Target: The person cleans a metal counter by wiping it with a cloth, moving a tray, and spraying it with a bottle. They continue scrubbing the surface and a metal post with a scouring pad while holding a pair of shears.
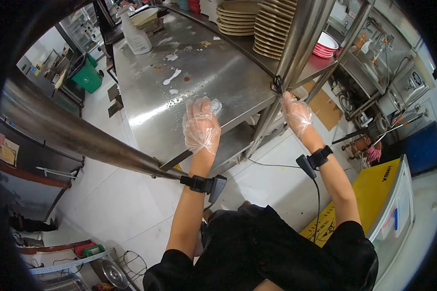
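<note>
My left hand (201, 123), in a clear plastic glove, rests on the steel counter (218, 68) near its front edge. Its fingers are bent over, and a shiny, crumpled, clear-looking thing (216, 105) pokes out beside the fingertips; what it is I cannot tell. White foam (172, 76), droplets and brown food bits lie on the metal beyond that hand. My right hand (297, 114), gloved the same way, is closed at the steel post (289, 63) by the counter's right corner. Just above its fingertips, a bundled black cable (277, 84) hangs on the post.
A white spray bottle (134, 34) stands at the counter's far left. Stacked tan plates (236, 18) and red-and-white bowls (325, 46) sit on the shelf behind. A thick steel pipe (77, 131) crosses at left. A yellow-topped cabinet (374, 189) stands at right.
</note>
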A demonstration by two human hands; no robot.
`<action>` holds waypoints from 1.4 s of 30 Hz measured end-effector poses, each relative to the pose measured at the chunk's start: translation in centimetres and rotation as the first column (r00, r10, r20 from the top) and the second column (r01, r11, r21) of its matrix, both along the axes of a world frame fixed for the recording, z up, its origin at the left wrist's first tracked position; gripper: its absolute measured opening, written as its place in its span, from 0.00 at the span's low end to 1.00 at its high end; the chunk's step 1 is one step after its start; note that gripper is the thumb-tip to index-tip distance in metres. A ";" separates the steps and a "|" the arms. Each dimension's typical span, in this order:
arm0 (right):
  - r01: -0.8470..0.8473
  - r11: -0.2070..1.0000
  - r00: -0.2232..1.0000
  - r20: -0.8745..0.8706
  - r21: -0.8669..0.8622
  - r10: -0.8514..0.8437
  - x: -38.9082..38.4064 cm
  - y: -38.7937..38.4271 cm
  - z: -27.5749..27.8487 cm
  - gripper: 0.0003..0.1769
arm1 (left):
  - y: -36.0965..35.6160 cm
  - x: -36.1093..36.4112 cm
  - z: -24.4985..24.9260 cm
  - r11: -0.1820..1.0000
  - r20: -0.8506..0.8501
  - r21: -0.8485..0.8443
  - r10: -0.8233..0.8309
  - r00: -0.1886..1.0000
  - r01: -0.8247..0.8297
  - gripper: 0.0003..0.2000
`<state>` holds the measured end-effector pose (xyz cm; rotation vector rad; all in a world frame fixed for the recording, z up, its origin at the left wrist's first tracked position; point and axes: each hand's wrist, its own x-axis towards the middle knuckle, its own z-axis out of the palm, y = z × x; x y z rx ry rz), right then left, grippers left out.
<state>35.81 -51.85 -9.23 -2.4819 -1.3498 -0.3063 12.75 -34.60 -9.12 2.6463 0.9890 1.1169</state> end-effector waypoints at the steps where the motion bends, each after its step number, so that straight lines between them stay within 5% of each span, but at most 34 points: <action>1: -0.002 0.999 1.000 -0.006 0.052 0.002 0.1 0.1 -0.5 0.12 | 0.0 0.0 0.1 1.000 -0.002 -0.003 0.002 1.000 -0.002 0.16; 5: -0.058 0.998 0.997 -0.042 -0.025 0.057 -0.9 -0.2 0.5 0.13 | 0.2 0.0 0.1 1.000 0.008 0.023 -0.004 1.000 0.004 0.16; 7: 0.012 0.985 0.994 -0.109 0.173 0.007 -2.2 -1.1 1.2 0.15 | -0.2 -0.2 0.5 0.997 0.004 -0.069 -0.025 1.000 0.026 0.16; 9: 0.100 0.979 0.978 -0.199 0.178 -0.063 -3.1 -2.3 1.6 0.15 | -0.3 -0.1 0.1 0.987 0.002 -0.159 -0.036 0.999 0.036 0.17; 11: 0.236 0.959 0.919 -0.357 0.158 -0.167 -3.4 -3.5 0.9 0.13 | -1.1 1.2 -1.6 0.990 -0.015 0.048 -0.136 0.991 0.136 0.17; 12: 0.236 0.959 0.919 -0.358 0.159 -0.167 -3.4 -4.2 0.3 0.13 | -3.0 2.1 0.3 0.974 -0.092 -0.153 -0.181 0.979 0.166 0.18; 14: 0.220 0.941 0.927 -0.356 0.256 -0.120 -3.4 -5.5 -0.7 0.11 | -3.6 5.8 -0.3 0.954 -0.010 0.185 -0.237 0.971 0.235 0.13; 15: 0.230 0.932 0.932 -0.338 0.278 -0.129 -3.8 -5.9 -0.5 0.10 | -3.8 7.9 -0.1 0.949 -0.076 0.072 -0.303 0.950 0.308 0.13; 18: 0.305 0.909 0.854 -0.504 0.284 -0.129 -4.4 -7.2 0.3 0.11 | -5.0 13.1 -0.8 0.948 -0.072 0.187 -0.250 0.966 0.259 0.15; 22: 0.317 0.915 0.874 -0.451 0.251 -0.179 -4.2 -8.7 -0.8 0.12 | -5.6 16.2 -1.1 0.962 -0.185 0.228 -0.110 0.976 0.151 0.16; 25: 0.301 0.920 0.865 -0.479 0.251 -0.152 -4.2 -9.1 -1.9 0.13 | -5.1 13.3 -0.7 0.936 -0.209 0.211 -0.238 0.948 0.282 0.18; 30: 0.283 0.933 0.854 -0.502 0.223 -0.139 -4.6 -8.5 -1.7 0.13 | -2.9 3.2 -1.1 0.947 -0.300 0.274 -0.082 0.951 0.168 0.17; 32: 0.277 0.937 0.841 -0.525 0.212 -0.130 -4.4 -8.4 -2.0 0.13 | -3.9 -1.8 2.6 0.999 -0.405 0.007 -0.044 0.913 0.051 0.18; 34: 0.243 0.951 0.869 -0.478 0.193 -0.125 -3.9 -8.7 -2.7 0.13 | -2.0 -5.6 1.2 0.977 -0.502 0.200 0.040 0.864 0.070 0.19; 35: 0.249 0.948 0.869 -0.478 0.198 -0.128 -3.5 -8.7 -2.9 0.13 | -2.9 -6.8 2.3 0.991 -0.323 -0.130 -0.027 0.946 -0.016 0.19; 36: 0.260 0.947 0.880 -0.449 0.186 -0.154 -3.1 -8.7 -3.1 0.13 | -2.9 -7.0 1.8 0.992 -0.325 -0.126 -0.034 0.945 -0.008 0.19; 39: 0.341 0.917 0.839 -0.507 0.207 -0.197 -1.7 -8.3 -1.2 0.14 | -2.2 -5.7 -1.1 0.988 -0.346 0.111 0.142 0.927 -0.110 0.19; 42: 0.390 0.893 0.879 -0.378 0.223 -0.290 3.6 -7.5 -2.0 0.14 | -2.3 -1.0 -0.6 0.944 -0.652 0.297 0.088 0.753 0.146 0.21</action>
